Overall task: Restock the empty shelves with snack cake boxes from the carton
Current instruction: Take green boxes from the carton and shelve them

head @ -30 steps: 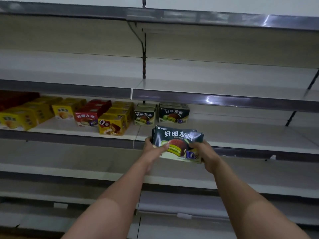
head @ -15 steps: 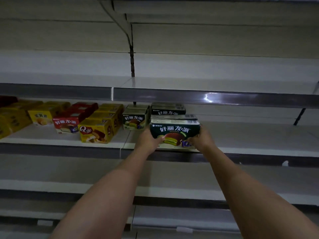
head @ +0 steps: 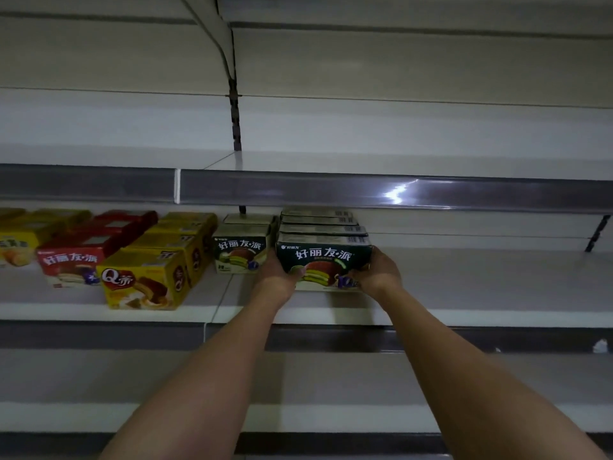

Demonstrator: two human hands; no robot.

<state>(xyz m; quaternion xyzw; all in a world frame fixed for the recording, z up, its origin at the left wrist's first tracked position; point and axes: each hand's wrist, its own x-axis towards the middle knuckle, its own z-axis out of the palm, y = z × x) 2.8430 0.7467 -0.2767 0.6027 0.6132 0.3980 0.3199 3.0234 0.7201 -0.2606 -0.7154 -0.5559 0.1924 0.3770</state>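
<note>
A dark green snack cake box [head: 323,260] stands on the middle shelf [head: 464,313], at the front of a row of like boxes [head: 320,224] behind it. My left hand [head: 277,275] grips its left end and my right hand [head: 378,275] grips its right end, thumbs on the front face. To its left stands another green box [head: 240,255] with one behind it. The carton is out of view.
Further left on the same shelf stand yellow Q boxes [head: 142,283], red boxes [head: 69,265] and more yellow boxes [head: 16,247]. The shelf above [head: 365,190] hangs low over the rows. A bracket [head: 597,232] sits at the right. Bare shelf boards lie below.
Both hands carried the green boxes up from below shelf height and onto the middle shelf, then pushed them back in line with the box that stood there.
</note>
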